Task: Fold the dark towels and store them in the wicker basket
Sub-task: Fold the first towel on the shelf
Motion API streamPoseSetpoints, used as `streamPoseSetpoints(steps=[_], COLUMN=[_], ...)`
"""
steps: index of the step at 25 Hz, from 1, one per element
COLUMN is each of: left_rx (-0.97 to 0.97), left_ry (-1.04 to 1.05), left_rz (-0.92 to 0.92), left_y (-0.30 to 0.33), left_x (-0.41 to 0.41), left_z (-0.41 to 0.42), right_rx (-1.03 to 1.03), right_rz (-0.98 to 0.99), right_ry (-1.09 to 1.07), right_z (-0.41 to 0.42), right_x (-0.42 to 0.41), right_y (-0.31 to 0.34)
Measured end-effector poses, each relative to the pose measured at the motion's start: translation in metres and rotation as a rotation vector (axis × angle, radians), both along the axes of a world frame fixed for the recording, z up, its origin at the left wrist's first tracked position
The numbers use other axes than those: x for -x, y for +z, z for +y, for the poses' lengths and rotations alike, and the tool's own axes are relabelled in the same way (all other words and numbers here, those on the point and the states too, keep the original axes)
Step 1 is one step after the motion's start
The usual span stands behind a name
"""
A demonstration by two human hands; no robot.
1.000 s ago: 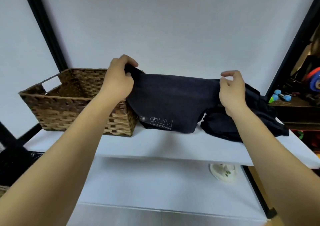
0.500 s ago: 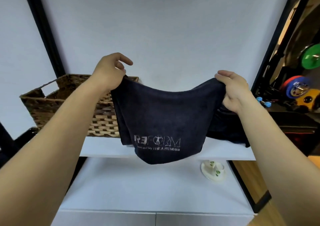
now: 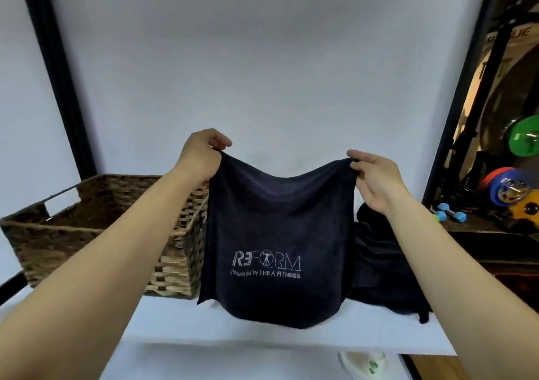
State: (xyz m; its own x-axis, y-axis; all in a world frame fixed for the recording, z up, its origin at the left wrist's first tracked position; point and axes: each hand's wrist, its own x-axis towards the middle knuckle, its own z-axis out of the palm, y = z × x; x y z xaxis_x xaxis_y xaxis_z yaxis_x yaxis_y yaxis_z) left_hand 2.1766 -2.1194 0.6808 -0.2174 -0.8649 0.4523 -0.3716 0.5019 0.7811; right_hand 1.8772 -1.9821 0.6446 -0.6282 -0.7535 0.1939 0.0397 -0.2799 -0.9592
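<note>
The person holds one dark towel (image 3: 277, 233) up by its two top corners, so it hangs flat and its full shape shows before any fold. The left hand (image 3: 201, 155) pinches the corner at about ten o'clock from the towel's middle, thumb and fingertips closed on the cloth. The right hand (image 3: 373, 178) pinches the opposite corner at about two o'clock, thumb and forefinger clamped on the hem, the other fingers loosely extended. The top edge sags between the hands, which suggests the cloth is slack rather than pulled taut. The printed logo faces the person, and the lower edge hangs just above the white shelf (image 3: 262, 338), or brushes it; which cannot be told.

The basket (image 3: 96, 228) sits on the shelf at nine o'clock from the towel, open side up and close by, probably so a folded towel needs only a short move. A heap of more dark towels (image 3: 382, 271) lies at three o'clock, partly hidden behind the held one and the right forearm. No fold has yet been made in this towel.
</note>
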Motion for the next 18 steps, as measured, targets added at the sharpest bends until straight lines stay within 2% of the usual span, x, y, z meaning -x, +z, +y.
streamPoseSetpoints(steps=[3,4,6,8,10,11,12,13,15,16,18], left_rx=[0.128,0.187,0.234,0.109,-0.075,-0.104,-0.088,-0.082,-0.112,-0.108,-0.082], left_ry=[0.105,0.126,0.137,0.058,-0.043,-0.101,-0.185,-0.299,-0.483,-0.514,-0.486], left_rz=[0.169,0.174,0.068,-0.184,-0.638,-0.811,-0.864,-0.8,-0.545,-0.48,-0.471], left_y=[0.036,0.044,0.039,0.006,-0.043,-0.068,-0.095,-0.118,-0.156,-0.172,-0.194], left_x=[0.012,0.014,0.017,0.022,0.026,0.028,0.031,0.034,0.04,0.04,0.032], left_z=[-0.021,-0.024,-0.021,-0.014,-0.003,0.008,0.02,0.035,0.058,0.065,0.069], right_rx=[0.132,0.16,0.13,-0.014,-0.161,-0.221,-0.263,-0.276,-0.239,-0.21,-0.179], right_rz=[0.018,0.063,0.24,0.467,0.609,0.651,0.684,0.699,0.676,0.641,0.571], right_ry=[-0.089,-0.118,-0.158,-0.157,-0.049,0.045,0.151,0.253,0.37,0.381,0.367], right_z=[-0.017,-0.021,-0.026,-0.025,-0.022,-0.018,-0.014,-0.009,0.002,0.008,0.021], right_x=[0.027,0.032,0.034,0.021,-0.005,-0.023,-0.044,-0.066,-0.104,-0.115,-0.126], right_y=[0.038,0.049,0.052,0.03,-0.014,-0.04,-0.066,-0.092,-0.137,-0.153,-0.174])
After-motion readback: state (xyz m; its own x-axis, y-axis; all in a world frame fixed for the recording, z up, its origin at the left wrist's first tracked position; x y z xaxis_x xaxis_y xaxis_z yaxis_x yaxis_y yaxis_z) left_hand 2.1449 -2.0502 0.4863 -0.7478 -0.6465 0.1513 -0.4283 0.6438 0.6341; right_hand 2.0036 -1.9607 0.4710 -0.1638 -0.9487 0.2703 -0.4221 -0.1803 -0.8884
